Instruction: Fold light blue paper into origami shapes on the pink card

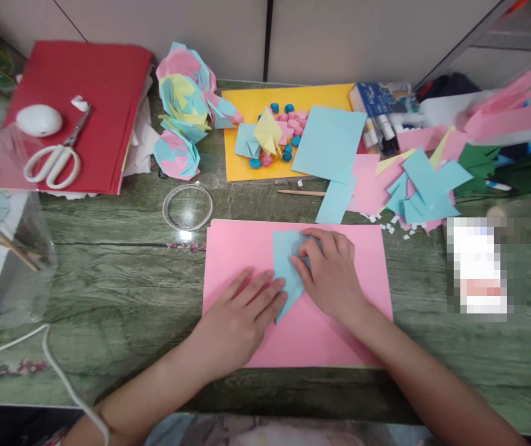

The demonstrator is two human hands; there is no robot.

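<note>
A folded light-blue paper piece (pixel 285 257) lies on a large pink sheet (pixel 241 248) in front of me. My left hand (pixel 241 313) rests flat on the pink sheet, fingers stretched out, fingertips pressing the blue paper's left edge. My right hand (pixel 333 272) lies over the blue paper's right side with its fingers curled, pinching or pressing a fold near the top.
A roll of clear tape (pixel 188 207) sits behind the pink sheet. White scissors (pixel 56 158) lie on a red folder (pixel 102 80) at the back left. An orange sheet (pixel 246 105) holds folded paper and beads. Loose blue and pink papers (pixel 421 183) pile up at the right. A white cord (pixel 56 368) runs at the left front.
</note>
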